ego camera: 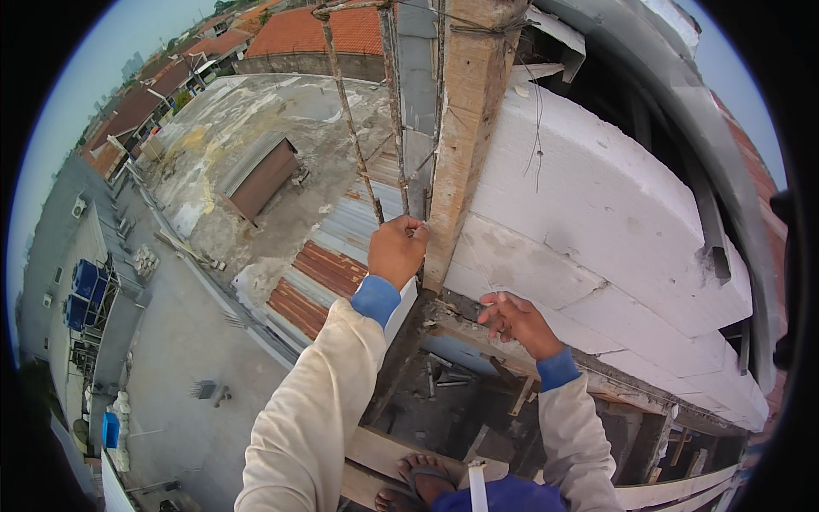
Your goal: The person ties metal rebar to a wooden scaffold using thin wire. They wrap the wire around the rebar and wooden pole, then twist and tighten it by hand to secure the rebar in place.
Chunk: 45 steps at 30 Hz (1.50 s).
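Note:
A rough wooden board (470,121) stands upright at the corner, against the end of a white block wall (576,192). At its left edge, my left hand (398,248) has thumb and forefinger pinched together, with a small pale bit of string at the tips. A thin string (477,259) runs from the board down to my right hand (519,323), where it meets the loosely curled fingers. My right hand is in front of the lower blocks, apart from them. Tie wire (489,29) wraps the board higher up, and its loose ends (539,141) hang over the wall.
Rusty rebar (349,109) rises left of the board. My sandalled feet (429,477) stand on wooden planks (377,448) above a deep opening (441,403). Below on the left are corrugated roof sheets (339,237) and a concrete roof (192,345). A metal channel (716,249) juts out on the right.

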Available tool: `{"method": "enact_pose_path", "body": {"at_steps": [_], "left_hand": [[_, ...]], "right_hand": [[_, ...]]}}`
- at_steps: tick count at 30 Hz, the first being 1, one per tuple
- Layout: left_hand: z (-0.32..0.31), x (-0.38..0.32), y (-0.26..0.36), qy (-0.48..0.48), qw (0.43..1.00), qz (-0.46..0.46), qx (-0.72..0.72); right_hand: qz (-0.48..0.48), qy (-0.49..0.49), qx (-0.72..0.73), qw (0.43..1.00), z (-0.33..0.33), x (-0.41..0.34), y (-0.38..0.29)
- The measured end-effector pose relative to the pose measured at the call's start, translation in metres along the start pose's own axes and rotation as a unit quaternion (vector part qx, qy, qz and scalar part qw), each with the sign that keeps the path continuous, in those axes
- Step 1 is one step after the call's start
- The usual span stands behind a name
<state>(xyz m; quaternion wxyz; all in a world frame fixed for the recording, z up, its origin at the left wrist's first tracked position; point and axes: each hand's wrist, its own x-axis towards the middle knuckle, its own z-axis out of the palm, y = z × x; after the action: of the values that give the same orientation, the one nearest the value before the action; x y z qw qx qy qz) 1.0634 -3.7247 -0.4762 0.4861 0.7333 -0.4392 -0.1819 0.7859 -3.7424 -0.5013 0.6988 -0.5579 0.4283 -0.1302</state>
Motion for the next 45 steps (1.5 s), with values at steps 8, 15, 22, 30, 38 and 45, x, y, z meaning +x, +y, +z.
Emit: {"method": "enact_pose_path", "body": {"at_steps": [8, 15, 22, 30, 38, 45], "left_hand": [[0.032, -0.003, 0.009, 0.098, 0.885, -0.231, -0.393], [0.041, 0.006, 0.006, 0.079, 0.883, -0.226, -0.404], [0.021, 0.009, 0.014, 0.032, 0.818, -0.298, -0.49], [0.01, 0.001, 0.005, 0.019, 0.98, -0.103, -0.172], [0.021, -0.002, 0.006, 0.12, 0.991, -0.033, 0.052], [0.032, -0.001, 0.013, 0.175, 0.983, -0.034, 0.035]], "right_hand": [[-0.083, 0.12, 0.293, 0.945, 0.05, 0.051, -0.089], [-0.131, 0.165, 0.218, 0.953, 0.04, 0.046, -0.08], [-0.088, 0.208, 0.041, 0.973, 0.05, 0.063, -0.077], [-0.2, 0.311, -0.491, 0.789, 0.037, 0.046, -0.075], [-0.288, 0.422, -0.516, 0.688, 0.035, 0.068, -0.061], [-0.32, 0.376, -0.189, 0.849, 0.043, 0.071, -0.058]]}}
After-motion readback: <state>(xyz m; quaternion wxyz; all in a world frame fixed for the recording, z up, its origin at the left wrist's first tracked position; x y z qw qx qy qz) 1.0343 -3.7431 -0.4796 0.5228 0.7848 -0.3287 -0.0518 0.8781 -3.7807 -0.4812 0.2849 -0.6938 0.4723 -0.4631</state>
